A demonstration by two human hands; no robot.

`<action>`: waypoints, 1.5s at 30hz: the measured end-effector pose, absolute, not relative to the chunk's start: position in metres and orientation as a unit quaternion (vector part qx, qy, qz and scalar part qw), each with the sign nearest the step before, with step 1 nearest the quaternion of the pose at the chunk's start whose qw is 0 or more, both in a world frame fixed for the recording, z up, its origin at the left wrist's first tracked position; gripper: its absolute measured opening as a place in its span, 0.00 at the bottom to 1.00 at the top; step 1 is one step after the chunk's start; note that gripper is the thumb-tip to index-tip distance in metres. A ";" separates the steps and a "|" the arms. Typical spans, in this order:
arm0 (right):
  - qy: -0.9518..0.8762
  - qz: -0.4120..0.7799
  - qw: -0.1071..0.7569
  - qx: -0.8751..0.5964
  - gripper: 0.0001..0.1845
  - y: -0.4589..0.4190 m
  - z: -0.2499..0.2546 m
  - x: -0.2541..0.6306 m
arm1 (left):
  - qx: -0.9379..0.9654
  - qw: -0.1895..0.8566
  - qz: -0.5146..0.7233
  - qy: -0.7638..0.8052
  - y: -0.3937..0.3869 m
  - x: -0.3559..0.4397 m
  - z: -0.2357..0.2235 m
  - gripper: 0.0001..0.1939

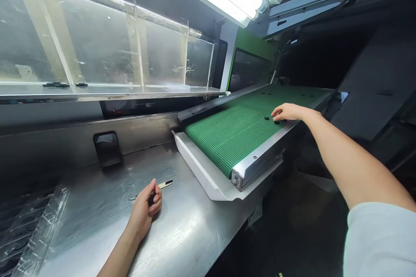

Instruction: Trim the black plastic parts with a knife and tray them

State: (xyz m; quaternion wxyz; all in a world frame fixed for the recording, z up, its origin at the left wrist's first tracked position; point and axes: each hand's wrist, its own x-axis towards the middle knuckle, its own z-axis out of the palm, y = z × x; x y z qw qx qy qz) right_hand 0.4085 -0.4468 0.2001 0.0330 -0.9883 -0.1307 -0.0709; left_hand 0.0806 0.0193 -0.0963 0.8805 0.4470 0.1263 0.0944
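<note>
My left hand [146,208] rests on the steel worktop [182,233], its fingers closed around a thin black-and-white knife [164,185] whose blade tip lies on the metal. My right hand [287,112] reaches out over the green conveyor belt [234,134], fingers curled down and pinching at small black parts [267,118] lying on the belt. More small black parts [302,94] lie farther up the belt.
A white tray lip [204,173] sits under the belt's end. Clear plastic blister trays [29,229] lie at the left edge. A steel shelf [107,91] with clear panels runs above the worktop, and a black square opening [106,149] sits in the back wall.
</note>
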 end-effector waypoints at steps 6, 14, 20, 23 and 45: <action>-0.100 0.014 0.084 -0.991 0.15 -0.467 0.191 0.417 | 0.475 0.869 0.079 0.109 0.020 0.078 -0.095 0.29; -0.089 0.020 0.098 -0.991 0.12 -0.457 0.194 0.416 | 0.501 0.855 0.084 0.105 0.017 0.077 -0.094 0.29; -0.064 -0.054 0.165 -0.983 0.21 -0.426 0.188 0.420 | 0.521 0.842 0.094 0.107 0.017 0.078 -0.096 0.29; -0.064 -0.024 0.154 -0.986 0.13 -0.419 0.186 0.418 | 0.530 0.836 0.094 0.105 0.017 0.079 -0.097 0.29; -0.438 -0.224 0.088 -0.866 0.11 -0.256 0.185 0.251 | 0.517 0.838 0.140 0.105 0.015 0.081 -0.094 0.28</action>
